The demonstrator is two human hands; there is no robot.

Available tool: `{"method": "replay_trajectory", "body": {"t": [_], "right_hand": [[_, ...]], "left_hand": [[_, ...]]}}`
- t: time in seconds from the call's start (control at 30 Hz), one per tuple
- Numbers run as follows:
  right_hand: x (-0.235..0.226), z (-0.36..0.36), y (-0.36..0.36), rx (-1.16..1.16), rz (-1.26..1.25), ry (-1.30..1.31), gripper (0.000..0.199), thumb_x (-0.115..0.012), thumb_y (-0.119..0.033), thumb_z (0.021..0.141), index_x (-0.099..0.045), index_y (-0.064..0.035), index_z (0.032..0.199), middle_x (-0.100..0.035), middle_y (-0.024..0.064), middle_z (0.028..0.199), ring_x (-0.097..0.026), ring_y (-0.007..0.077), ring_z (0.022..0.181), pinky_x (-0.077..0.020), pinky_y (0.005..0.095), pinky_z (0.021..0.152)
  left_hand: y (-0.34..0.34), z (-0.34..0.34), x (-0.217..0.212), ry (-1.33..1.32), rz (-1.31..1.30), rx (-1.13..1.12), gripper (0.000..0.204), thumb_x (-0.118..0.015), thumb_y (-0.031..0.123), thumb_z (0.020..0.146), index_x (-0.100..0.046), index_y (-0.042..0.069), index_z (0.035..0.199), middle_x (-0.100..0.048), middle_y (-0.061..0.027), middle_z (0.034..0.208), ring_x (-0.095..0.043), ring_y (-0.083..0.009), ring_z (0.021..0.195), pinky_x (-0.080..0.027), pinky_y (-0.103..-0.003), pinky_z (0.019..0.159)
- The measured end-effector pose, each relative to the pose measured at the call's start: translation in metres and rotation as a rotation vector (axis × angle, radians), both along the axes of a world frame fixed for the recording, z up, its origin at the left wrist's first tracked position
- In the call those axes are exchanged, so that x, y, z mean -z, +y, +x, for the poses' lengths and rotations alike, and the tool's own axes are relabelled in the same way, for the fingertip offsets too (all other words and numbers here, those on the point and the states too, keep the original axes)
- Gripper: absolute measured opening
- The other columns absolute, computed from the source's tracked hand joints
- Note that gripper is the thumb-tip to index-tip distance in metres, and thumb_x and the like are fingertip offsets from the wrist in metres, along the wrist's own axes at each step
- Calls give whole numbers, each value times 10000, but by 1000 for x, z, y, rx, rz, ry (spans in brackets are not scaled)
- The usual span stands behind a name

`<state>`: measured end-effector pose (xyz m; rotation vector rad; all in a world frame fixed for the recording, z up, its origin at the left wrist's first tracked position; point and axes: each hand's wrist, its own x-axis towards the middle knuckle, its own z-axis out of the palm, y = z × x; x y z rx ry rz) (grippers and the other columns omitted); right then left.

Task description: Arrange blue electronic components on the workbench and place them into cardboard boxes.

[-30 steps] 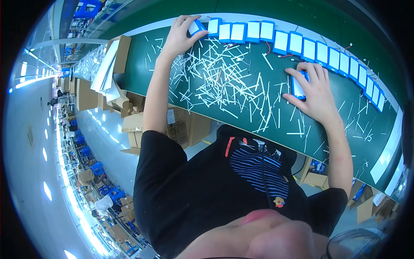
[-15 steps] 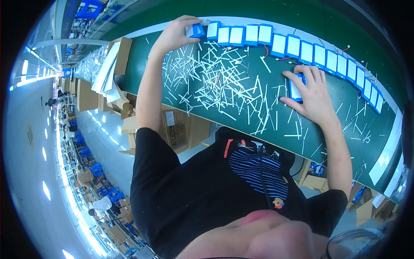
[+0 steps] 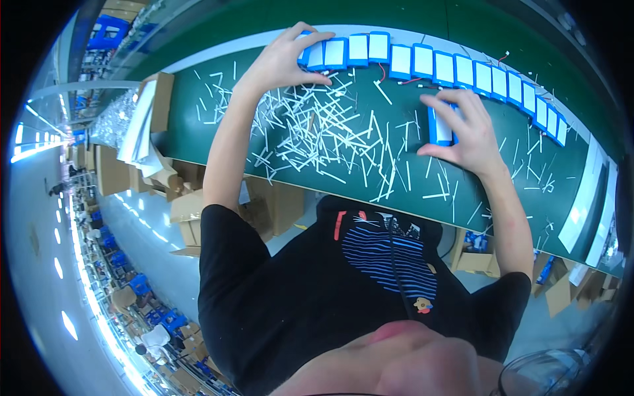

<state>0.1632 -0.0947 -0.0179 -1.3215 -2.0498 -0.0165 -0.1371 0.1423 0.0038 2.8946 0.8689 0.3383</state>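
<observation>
Blue battery packs with white labels stand in a curved row [image 3: 444,67] along the far side of the green bench. At the row's left end, my left hand [image 3: 281,63] has its thumb and fingers round the end packs [image 3: 335,53]; the hand partly hides the leftmost ones. My right hand [image 3: 467,129] is closed round a separate battery pack [image 3: 441,127], nearer me than the row. Its thumb and index finger reach past the pack's near and far ends. Many thin white strips [image 3: 323,125] lie scattered between my hands.
The green bench top [image 3: 389,188] has a white strip along its far edge. At its left end are a cardboard box [image 3: 162,102] and white sheets [image 3: 140,122]. More cardboard boxes [image 3: 284,208] stand below the bench. People sit at work far left.
My left hand has moved right along the row, bringing its thumb and fingers round the end packs. My right hand stays at its pack. The whole view has shifted slightly.
</observation>
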Motion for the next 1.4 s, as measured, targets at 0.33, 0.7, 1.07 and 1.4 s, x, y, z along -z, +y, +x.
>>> {"method": "replay_trajectory", "body": {"t": [0.33, 0.7, 1.07, 1.4], "right_hand": [[-14, -52, 138, 102, 26, -209, 675, -758, -595, 822, -636, -201, 1356, -597, 76, 1284, -574, 273, 1125, -491, 360, 939], [14, -66, 147, 214, 0, -430, 648, -716, -598, 862, -586, -274, 1409, -612, 40, 1338, -583, 252, 1163, -507, 334, 984], [25, -57, 144, 25, 153, -335, 708, -748, -615, 812, -590, -283, 1417, -663, 34, 1279, -630, 221, 1124, -552, 306, 919], [-20, -55, 138, 91, -503, 722, 581, -740, -430, 891, -589, -165, 1386, -637, 99, 1259, -628, 263, 1090, -568, 363, 926]], "left_hand": [[1, 3, 10, 32, 76, 43, 782, -857, 593, 704, -632, 295, 1391, -634, -50, 1242, -644, -274, 1070, -541, -322, 981], [-5, 8, 6, 317, 228, -52, 760, -745, 612, 812, -516, 329, 1479, -603, -79, 1334, -609, -315, 1150, -597, -415, 920], [-34, -13, 0, 249, 198, -160, 677, -673, 583, 883, -486, 342, 1488, -547, -93, 1346, -616, -300, 1148, -621, -407, 855], [-41, -23, 0, 90, 136, -149, 661, -687, 544, 900, -496, 289, 1478, -534, -125, 1324, -627, -317, 1100, -610, -391, 817]]}}
